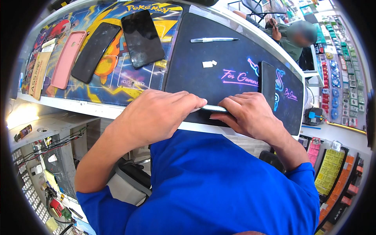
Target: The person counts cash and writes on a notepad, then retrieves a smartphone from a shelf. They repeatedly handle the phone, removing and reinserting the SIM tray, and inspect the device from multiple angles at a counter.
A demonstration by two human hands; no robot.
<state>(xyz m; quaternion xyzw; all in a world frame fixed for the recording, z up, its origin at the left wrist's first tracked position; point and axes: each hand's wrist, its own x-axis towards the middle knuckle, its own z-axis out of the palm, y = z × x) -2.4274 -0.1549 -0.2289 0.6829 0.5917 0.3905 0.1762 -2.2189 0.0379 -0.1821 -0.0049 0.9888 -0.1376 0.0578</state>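
Both hands meet at the near edge of the black mat (219, 51) on the surface (98, 107), clamped from either side on a thin, flat slab (213, 108) — it looks like a phone or its glass panel, only a pale sliver of edge showing between them. The left hand (156, 113) lies over one end with its fingers flat on top; the right hand (246, 113) pinches the other end, thumb under and fingers curled over. Such a slab likely handles as light, rigid and smooth — slippery on its faces and apt to crack if bent, so the long edges and corners seem the safest hold. A dark phone (268, 84) lies on the mat just beyond the right hand, a white pen (213, 39) further back.
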